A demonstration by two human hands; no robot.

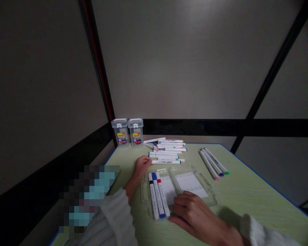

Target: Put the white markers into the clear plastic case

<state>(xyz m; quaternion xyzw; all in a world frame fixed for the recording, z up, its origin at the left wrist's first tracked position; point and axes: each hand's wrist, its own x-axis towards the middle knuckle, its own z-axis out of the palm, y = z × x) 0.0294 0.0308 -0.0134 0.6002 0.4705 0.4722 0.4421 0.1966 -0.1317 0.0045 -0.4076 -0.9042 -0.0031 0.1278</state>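
The green bench (246,198) carries an open clear marker case (210,195) near and a marker pile (166,150) farther off. The right hand (195,213) lies flat on the case, grip released. The left hand (143,166) is at the pile's near-left end; whether its grip holds anything cannot be told. Three markers (157,194) lie in the case's left half.

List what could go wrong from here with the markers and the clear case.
1. The left hand is at the end of the loose marker pile. A nudge could send the round pens rolling across the table.
2. The right hand rests on the open clear case. Pressing there might tilt it and shift the three markers inside.
3. In this dim light, cap colours could be mixed up.
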